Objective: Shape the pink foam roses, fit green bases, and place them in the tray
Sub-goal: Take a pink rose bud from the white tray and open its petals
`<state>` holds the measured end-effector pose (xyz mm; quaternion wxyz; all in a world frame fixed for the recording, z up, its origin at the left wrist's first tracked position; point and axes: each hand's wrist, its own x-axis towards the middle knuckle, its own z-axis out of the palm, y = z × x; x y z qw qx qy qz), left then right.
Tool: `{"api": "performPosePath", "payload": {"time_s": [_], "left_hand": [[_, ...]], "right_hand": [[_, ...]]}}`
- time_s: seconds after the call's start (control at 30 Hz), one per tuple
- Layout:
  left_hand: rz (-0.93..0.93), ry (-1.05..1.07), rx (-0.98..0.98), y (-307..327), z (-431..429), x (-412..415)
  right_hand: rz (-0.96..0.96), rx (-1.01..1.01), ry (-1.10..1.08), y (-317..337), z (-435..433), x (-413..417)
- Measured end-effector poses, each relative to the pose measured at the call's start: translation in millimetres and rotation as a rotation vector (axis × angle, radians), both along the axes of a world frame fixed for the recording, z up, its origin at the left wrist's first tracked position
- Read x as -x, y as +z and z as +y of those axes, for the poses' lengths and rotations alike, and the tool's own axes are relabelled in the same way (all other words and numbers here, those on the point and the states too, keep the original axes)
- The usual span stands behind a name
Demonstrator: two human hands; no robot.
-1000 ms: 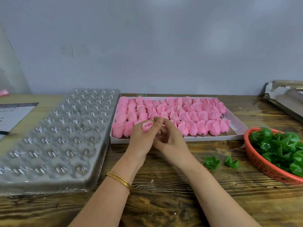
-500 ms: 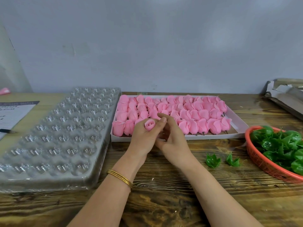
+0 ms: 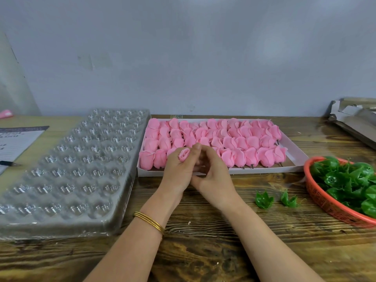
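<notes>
Pinching rose in left hand fingers, over table near box | right hand fingers curled alongside, grip unclear | tray left, green bases right.

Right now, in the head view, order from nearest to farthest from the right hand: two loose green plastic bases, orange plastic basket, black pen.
1. Loose green plastic bases, just right of the right hand.
2. Orange plastic basket, farther right.
3. Black pen, far left.
</notes>
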<state>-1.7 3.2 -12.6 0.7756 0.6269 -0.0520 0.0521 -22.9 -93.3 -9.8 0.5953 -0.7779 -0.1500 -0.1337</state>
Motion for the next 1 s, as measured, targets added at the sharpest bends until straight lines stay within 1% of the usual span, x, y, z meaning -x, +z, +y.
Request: {"api": "performPosePath", "payload": {"time_s": [0.13,0.27,0.37,0.47,0.6,0.73,0.83,1.0], "left_hand": [[-0.007,-0.022,-0.004,0.7,0.3,0.3],[-0.035,-0.029,-0.021,-0.5,4.4,-0.8],[-0.069,-0.026,-0.078,-1.2,6.0,-1.0],[-0.081,-0.019,-0.083,-0.4,5.5,-0.7],[-0.066,-0.039,-0.028,1.6,3.6,2.1],[-0.059,-0.044,-0.032,0.0,1.5,2.8],[-0.069,-0.039,-0.073,-2.4,2.1,1.1],[-0.114,-0.065,-0.073,-1.7,2.2,1.1]], "right_hand": [[0.02,-0.027,-0.011,0.1,-1.0,-0.3],[0.067,-0.038,0.025,-0.9,-2.6,-1.0],[0.076,-0.018,0.062,-1.4,-3.9,-1.1],[0.061,0.004,0.073,-2.1,-4.0,-2.0],[0.033,-0.003,0.035,-2.1,-2.4,-2.6],[-0.019,0.063,-0.018,-3.1,-0.6,-1.8],[-0.008,0.063,-0.039,-3.1,-1.4,-2.0],[0.039,0.029,-0.023,-1.9,-3.7,-1.2]]}}
